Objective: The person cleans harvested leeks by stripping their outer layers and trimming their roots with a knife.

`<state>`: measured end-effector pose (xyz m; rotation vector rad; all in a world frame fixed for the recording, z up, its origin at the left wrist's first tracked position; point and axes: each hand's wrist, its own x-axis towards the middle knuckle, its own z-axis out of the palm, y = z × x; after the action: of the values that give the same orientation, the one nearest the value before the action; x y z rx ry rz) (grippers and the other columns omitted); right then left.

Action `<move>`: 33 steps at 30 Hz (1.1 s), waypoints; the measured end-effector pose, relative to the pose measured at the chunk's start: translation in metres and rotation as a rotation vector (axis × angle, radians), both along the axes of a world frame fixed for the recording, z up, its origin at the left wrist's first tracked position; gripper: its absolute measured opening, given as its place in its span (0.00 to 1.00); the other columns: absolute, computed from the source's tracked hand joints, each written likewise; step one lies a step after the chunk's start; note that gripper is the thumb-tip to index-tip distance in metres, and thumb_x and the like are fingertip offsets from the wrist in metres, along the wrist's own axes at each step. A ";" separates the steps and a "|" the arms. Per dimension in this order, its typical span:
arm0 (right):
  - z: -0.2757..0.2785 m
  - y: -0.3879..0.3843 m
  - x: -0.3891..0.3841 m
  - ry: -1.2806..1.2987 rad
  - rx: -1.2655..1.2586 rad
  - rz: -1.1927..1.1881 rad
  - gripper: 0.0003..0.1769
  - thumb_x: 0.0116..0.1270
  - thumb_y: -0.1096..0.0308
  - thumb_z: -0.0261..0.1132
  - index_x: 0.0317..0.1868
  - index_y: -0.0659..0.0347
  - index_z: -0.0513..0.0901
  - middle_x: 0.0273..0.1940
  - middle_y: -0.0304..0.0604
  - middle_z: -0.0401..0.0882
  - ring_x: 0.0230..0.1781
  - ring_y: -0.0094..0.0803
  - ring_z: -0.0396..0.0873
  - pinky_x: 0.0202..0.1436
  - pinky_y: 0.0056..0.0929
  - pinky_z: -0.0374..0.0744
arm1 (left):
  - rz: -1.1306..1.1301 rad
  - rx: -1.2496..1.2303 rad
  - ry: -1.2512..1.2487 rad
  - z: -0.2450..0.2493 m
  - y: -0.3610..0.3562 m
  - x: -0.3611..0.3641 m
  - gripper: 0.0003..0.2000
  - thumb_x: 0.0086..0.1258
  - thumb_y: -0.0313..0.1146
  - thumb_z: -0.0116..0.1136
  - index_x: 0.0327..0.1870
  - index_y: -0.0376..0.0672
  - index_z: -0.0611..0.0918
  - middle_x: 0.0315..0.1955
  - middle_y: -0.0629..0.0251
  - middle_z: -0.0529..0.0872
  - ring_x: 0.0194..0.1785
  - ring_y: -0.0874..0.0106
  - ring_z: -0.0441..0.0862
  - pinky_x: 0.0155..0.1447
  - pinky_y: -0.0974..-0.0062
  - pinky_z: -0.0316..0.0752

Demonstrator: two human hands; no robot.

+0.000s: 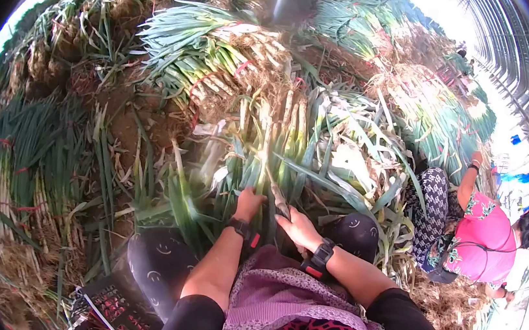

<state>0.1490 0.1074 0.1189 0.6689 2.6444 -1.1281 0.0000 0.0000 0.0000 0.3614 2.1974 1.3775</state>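
Note:
My left hand (249,203) is closed around the green leaves of a leek stalk (273,182) in front of my knees. My right hand (297,226) grips the same stalk lower down, close to the left hand. The stalk rises from a loose heap of leeks (293,142) with pale shanks and long green leaves. Both wrists wear dark bands with red marks. My knees, in dark smiley-print trousers, sit to either side of the hands.
Tied bundles of leeks (205,54) with red bands are piled ahead and to the left (16,169). A person in a pink top (484,242) crouches at the right beside another pile. A dark crate (111,310) lies at lower left.

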 end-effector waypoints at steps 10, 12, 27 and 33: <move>-0.016 0.027 -0.075 0.078 0.067 -0.074 0.29 0.66 0.50 0.58 0.49 0.74 0.73 0.33 0.66 0.79 0.39 0.55 0.80 0.43 0.44 0.75 | 0.034 0.083 -0.123 0.003 -0.002 0.005 0.21 0.47 0.36 0.68 0.40 0.31 0.81 0.34 0.46 0.85 0.41 0.54 0.83 0.47 0.64 0.75; -0.029 0.042 -0.096 0.064 0.036 -0.094 0.27 0.66 0.51 0.57 0.47 0.73 0.73 0.24 0.56 0.76 0.22 0.45 0.77 0.25 0.40 0.73 | 0.033 0.066 -0.116 0.007 -0.004 0.006 0.20 0.48 0.36 0.67 0.40 0.32 0.81 0.34 0.47 0.85 0.41 0.55 0.83 0.47 0.64 0.75; 0.026 -0.011 0.047 0.014 -0.042 0.124 0.30 0.67 0.51 0.57 0.55 0.71 0.68 0.42 0.68 0.77 0.46 0.61 0.77 0.47 0.48 0.74 | 0.098 0.135 -0.163 -0.026 -0.012 -0.004 0.17 0.50 0.29 0.64 0.41 0.29 0.81 0.31 0.56 0.84 0.34 0.65 0.81 0.40 0.70 0.75; 0.021 -0.028 0.060 0.027 -0.050 0.061 0.27 0.65 0.50 0.57 0.48 0.69 0.71 0.41 0.66 0.78 0.45 0.60 0.76 0.49 0.48 0.73 | 0.042 -0.034 -0.055 -0.031 -0.013 0.014 0.24 0.43 0.35 0.72 0.42 0.30 0.81 0.38 0.45 0.84 0.44 0.54 0.83 0.48 0.65 0.76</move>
<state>0.2094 0.0791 0.1402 0.5634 2.6305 -1.1904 0.0142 -0.0133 -0.0310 0.2638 2.1919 1.3548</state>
